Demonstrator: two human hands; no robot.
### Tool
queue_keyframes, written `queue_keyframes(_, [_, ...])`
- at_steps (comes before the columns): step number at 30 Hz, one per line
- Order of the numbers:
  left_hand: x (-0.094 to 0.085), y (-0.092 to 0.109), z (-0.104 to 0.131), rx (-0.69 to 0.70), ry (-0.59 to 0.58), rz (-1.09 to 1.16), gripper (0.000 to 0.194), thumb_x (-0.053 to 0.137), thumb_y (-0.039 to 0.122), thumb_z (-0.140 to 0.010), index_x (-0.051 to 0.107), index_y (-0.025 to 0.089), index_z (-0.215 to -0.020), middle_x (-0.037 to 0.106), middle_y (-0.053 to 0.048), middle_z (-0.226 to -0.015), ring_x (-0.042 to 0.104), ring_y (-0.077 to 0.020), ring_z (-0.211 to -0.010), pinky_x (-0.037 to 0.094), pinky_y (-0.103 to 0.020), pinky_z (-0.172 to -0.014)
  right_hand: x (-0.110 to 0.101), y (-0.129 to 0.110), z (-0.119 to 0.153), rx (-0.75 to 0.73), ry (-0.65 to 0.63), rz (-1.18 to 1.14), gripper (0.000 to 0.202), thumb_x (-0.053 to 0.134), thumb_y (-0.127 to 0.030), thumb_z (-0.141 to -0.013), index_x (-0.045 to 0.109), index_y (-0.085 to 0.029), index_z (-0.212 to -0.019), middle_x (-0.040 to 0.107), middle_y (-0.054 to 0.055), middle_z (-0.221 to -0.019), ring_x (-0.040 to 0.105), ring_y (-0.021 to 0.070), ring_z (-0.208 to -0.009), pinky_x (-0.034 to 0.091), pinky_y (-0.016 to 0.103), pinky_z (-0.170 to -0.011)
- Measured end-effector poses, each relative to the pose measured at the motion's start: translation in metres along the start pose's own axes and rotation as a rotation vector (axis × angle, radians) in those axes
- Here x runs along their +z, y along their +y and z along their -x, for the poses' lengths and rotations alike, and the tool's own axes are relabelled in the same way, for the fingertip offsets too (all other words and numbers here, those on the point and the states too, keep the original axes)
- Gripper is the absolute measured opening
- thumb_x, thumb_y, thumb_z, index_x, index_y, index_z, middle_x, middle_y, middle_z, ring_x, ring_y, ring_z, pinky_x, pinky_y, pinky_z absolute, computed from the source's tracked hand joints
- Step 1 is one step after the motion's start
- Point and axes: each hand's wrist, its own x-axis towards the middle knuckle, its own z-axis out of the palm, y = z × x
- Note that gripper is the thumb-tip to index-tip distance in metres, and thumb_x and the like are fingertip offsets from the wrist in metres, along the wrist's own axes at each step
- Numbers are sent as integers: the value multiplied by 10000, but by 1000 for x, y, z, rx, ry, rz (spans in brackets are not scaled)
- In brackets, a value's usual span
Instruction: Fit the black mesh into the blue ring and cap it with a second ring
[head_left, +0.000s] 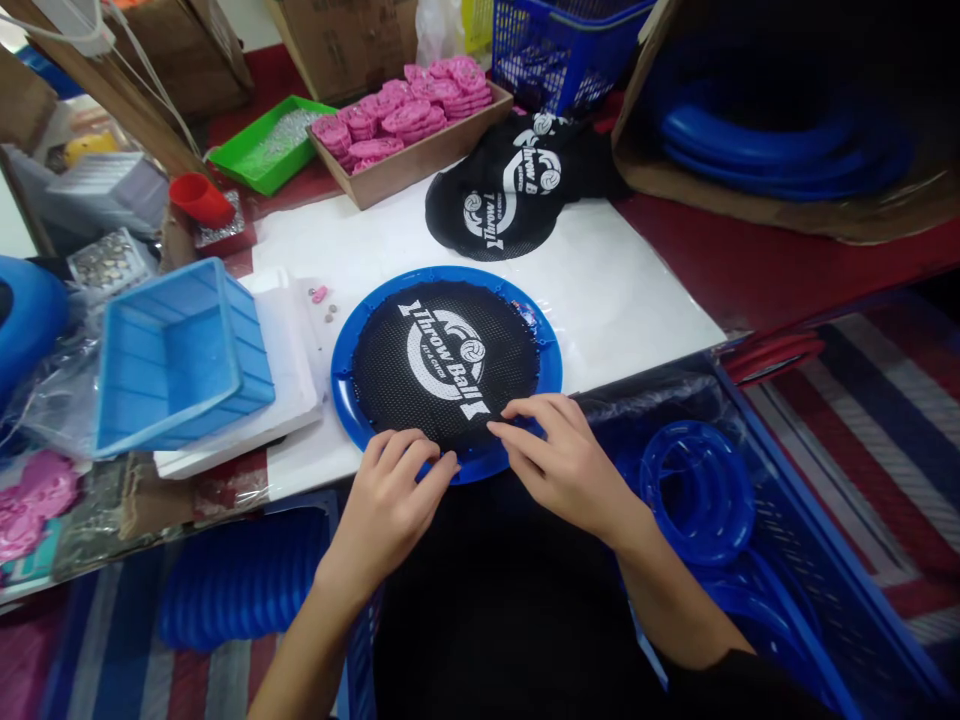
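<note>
A blue plastic ring point(343, 385) lies on the white work surface, with a round black mesh point(382, 350) printed "Throw Ball" spread inside it. At the ring's near left edge, my left hand point(397, 485) is closed over the rim, fingers bent onto the mesh border and thumb toward the middle. My right hand point(559, 455) rests at the near right edge; its fingers are apart, their tips touching the mesh border. Whether the right fingertips have anything small between them is not visible. A small colourful label shows on the ring's far right side.
Black printed mesh pieces point(495, 205) lie beyond the ring, near a carton of pink parts point(409, 110) and a green tray point(262, 165). A light-blue bin point(180, 370) stands left. Blue rings point(697, 490) fill a crate at lower right; a carton point(757, 215) holds more.
</note>
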Motion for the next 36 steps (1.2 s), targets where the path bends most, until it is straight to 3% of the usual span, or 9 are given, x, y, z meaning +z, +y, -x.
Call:
queue_keyframes(4, [10,13,-8,-139,64,57,165,648,100,-975,670,114,-1138,685,-115,-1029,614,-290,-1006,503,-435,-847,2,1,-4,30,-5,16,238,614,-74,-952,737,-180,-1126,687,129,-1135,573,268,-1061,533,469,-942])
queue_keyframes(11, [20,22,-8,-186,86,89,252,547,2,-967,671,143,-1135,697,-112,-1057,619,-285,-1039,492,-440,-879,0,5,-1,41,16,-13,272,596,-50,-957,756,-227,-1089,720,102,-1128,599,265,-1067,532,479,-944])
queue_keyframes(15, [30,23,-2,-192,186,158,245,560,1,-961,673,165,-1103,694,-101,-1026,633,-263,-1027,506,-430,-881,2,11,7,72,66,-130,280,615,-58,-952,762,-253,-1090,720,92,-1148,596,266,-1102,560,493,-961])
queue_keyframes(18, [35,17,0,-118,215,210,266,568,-27,-947,671,162,-1103,695,-100,-1028,636,-252,-1049,523,-428,-894,3,15,13,43,94,-192,294,627,-47,-938,763,-252,-1099,716,95,-1178,598,271,-1136,575,504,-969])
queue_keyframes(23, [27,2,-3,136,120,168,219,530,4,-997,659,117,-1134,739,-132,-1090,661,-273,-1072,557,-459,-882,-1,21,14,-19,65,-239,286,615,-36,-939,767,-229,-1085,713,107,-1198,604,275,-1176,590,513,-965])
queue_keyframes(27, [24,-8,-7,290,64,177,170,545,52,-1021,660,117,-1128,734,-138,-1263,658,-287,-1236,577,-504,-1003,-2,24,11,-44,53,-260,275,610,-53,-946,773,-238,-1066,716,111,-1202,615,283,-1194,594,541,-969])
queue_keyframes(30, [27,-15,-10,357,55,191,165,570,47,-1005,668,125,-1113,729,-132,-1293,636,-276,-1307,566,-520,-1075,1,26,11,-76,76,-252,257,624,-58,-936,778,-232,-1045,729,120,-1186,623,292,-1202,596,553,-969])
queue_keyframes(36, [29,-29,-15,455,13,210,183,554,45,-993,699,141,-1053,735,-127,-1280,636,-290,-1307,571,-554,-1061,7,25,18,-99,21,-130,245,595,-52,-931,776,-208,-987,703,148,-1264,597,320,-1279,567,583,-1006])
